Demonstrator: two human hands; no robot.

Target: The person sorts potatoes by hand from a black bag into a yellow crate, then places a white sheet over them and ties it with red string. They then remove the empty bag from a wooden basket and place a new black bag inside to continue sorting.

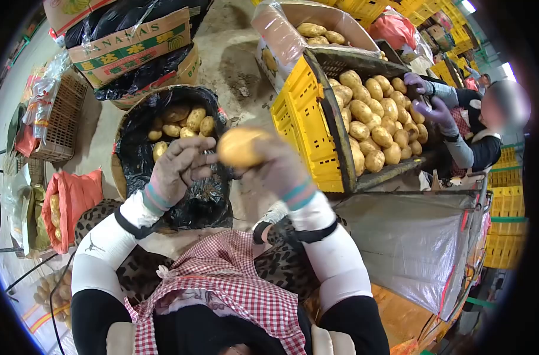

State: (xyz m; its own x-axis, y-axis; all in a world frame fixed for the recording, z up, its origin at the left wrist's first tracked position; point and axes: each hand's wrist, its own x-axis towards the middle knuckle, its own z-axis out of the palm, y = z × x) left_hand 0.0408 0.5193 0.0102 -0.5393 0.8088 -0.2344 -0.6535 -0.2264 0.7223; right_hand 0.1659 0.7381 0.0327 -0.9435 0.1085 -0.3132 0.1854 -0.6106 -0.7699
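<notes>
My right hand (281, 165), in a dirty grey glove and blurred by motion, holds a large yellow potato (241, 147) in front of me. Just left of that potato is my left hand (179, 168), gloved too, its fingers curved but apart, with nothing in it. Beneath my left hand stands a box lined with black plastic (207, 204), and several potatoes (195, 118) lie in its far part. To the right, a tilted yellow crate (302, 118) is beside a heap of potatoes (380, 137) in a dark-rimmed container.
A co-worker's gloved hands (435, 112) reach to the heap's right edge. Banana cartons (136, 47) are stacked at the back left. A plastic-lined carton (281, 35) stands behind the yellow crate. A red sack (74, 204) and a brown basket (65, 118) are on the left.
</notes>
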